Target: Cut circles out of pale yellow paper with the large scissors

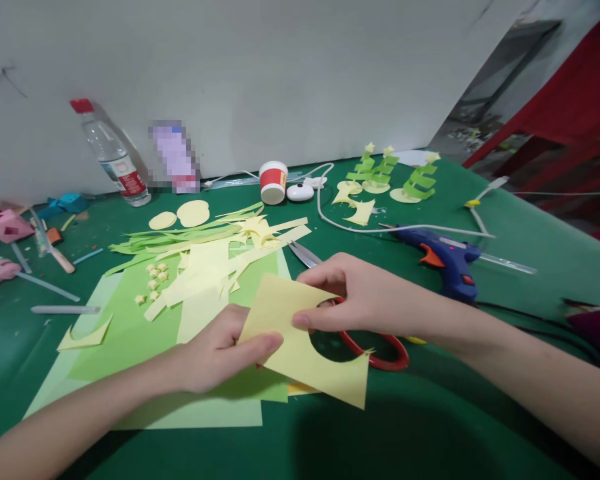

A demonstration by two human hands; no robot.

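Observation:
Between my two hands is a sheet of yellow paper [285, 333] with a curved piece cut out of its right side. My left hand [215, 353] pinches its left edge, thumb on top. With thumb and fingers, my right hand [340, 293] grips the upper edge beside the cut-out. Red-handled scissors [395, 353] lie on the table under the paper and my right hand, their blades pointing away to the left. Below my left hand are green paper sheets [125, 333], with yellow paper strips [195, 267] and several small folded paper stars [153, 285] on top.
Three green spiral paper trees [420, 180] stand on yellow discs at the back right. A blue glue gun [445, 260] lies at right, its cord trailing. A water bottle [117, 160], a phone [176, 157] and a paper cup [273, 183] are along the wall. Yellow paper circles [193, 213] lie nearby.

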